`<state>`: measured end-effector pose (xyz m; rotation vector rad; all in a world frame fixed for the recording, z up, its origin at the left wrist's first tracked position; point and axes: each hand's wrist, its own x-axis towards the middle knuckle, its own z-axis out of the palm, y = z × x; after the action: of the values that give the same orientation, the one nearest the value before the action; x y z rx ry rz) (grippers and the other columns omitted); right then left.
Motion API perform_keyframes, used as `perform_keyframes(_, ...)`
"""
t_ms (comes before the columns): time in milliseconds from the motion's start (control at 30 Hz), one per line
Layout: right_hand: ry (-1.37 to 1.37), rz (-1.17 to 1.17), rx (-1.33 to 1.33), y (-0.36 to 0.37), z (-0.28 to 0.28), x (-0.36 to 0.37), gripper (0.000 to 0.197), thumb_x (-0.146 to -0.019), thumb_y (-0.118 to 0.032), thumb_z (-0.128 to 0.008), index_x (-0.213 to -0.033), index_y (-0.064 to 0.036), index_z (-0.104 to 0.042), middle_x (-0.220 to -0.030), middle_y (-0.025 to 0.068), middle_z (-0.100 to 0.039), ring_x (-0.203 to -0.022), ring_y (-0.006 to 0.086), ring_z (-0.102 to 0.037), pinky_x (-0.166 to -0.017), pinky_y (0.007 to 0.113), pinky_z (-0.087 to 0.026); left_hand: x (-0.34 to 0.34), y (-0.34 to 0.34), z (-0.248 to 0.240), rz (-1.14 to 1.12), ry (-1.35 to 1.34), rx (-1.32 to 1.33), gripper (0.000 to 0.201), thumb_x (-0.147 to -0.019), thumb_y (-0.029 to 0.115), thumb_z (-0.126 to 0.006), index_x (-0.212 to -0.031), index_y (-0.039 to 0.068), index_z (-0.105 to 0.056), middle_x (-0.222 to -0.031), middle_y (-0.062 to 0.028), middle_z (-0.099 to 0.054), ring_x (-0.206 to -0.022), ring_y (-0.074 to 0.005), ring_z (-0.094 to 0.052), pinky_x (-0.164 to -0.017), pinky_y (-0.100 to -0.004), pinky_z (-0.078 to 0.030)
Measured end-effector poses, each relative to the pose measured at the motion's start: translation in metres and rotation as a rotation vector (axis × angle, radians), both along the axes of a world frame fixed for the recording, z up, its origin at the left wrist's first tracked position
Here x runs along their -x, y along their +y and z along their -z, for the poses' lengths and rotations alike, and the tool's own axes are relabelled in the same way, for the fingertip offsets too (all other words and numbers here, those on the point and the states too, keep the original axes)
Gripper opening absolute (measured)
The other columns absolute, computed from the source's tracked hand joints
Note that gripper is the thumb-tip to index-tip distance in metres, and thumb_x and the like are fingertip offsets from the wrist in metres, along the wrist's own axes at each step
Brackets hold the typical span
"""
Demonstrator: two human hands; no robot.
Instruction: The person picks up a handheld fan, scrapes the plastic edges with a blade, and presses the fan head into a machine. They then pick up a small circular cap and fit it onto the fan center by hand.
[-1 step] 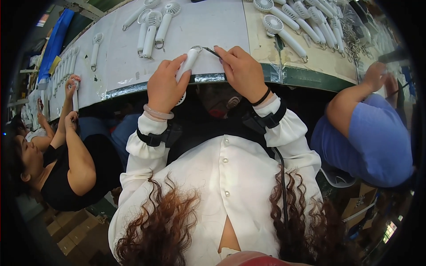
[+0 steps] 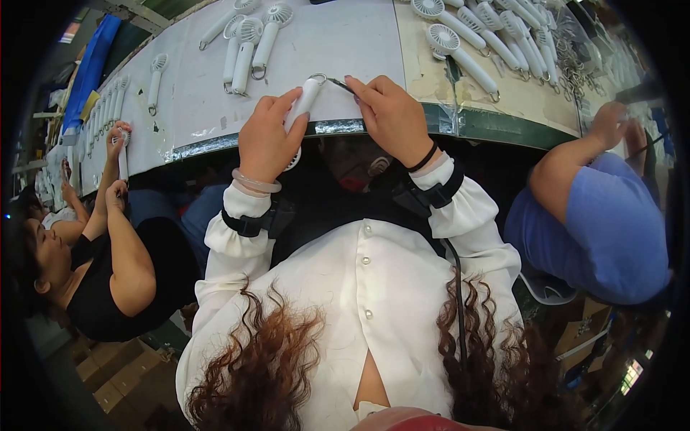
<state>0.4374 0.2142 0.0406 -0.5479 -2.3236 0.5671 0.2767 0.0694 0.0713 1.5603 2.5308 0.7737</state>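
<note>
My left hand (image 2: 266,144) is closed round the white handle of a small handheld fan (image 2: 308,97), just over the table's front edge. The fan's head is mostly hidden under the palm. From the handle's far end sticks a metal ring (image 2: 318,77). My right hand (image 2: 397,118) pinches a thin dark pointed tool (image 2: 341,85) between thumb and fingers. Its tip points left and meets or nearly meets the ring; I cannot tell which.
Several white fans (image 2: 248,43) lie at the far left of the table (image 2: 345,43). More are heaped at the far right, beside loose metal rings and clips (image 2: 573,80). Co-workers sit close on both sides, one in black (image 2: 115,273), one in a blue top (image 2: 611,223).
</note>
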Motion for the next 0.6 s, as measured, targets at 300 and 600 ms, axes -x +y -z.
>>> perform_keyframes(300, -0.068, -0.001, -0.072, -0.0044, 0.0015, 0.0093, 0.036, -0.083, -0.006, -0.062, -0.117, -0.0186, -0.066, -0.081, 0.0041, -0.056, -0.067, 0.0227, -0.059, -0.055, 0.033, -0.049, 0.0020, 0.0012, -0.0005, -0.030, -0.106, -0.003, 0.038, -0.082, 0.024, -0.068, -0.119, 0.016, -0.065, -0.088, -0.0079, -0.062, -0.075, -0.0226, -0.062, -0.067, -0.0328, -0.050)
perform_keyframes(600, -0.068, -0.005, -0.099, -0.0027, 0.0037, 0.0098, 0.038, -0.082, -0.006, -0.063, -0.118, -0.0193, -0.065, -0.081, 0.0041, -0.056, -0.068, 0.0228, -0.059, -0.056, 0.034, -0.049, 0.0064, 0.0027, 0.0036, -0.035, -0.189, -0.029, 0.038, -0.082, 0.024, -0.069, -0.118, 0.015, -0.066, -0.086, -0.0071, -0.061, -0.073, -0.0200, -0.060, -0.066, -0.0314, -0.049)
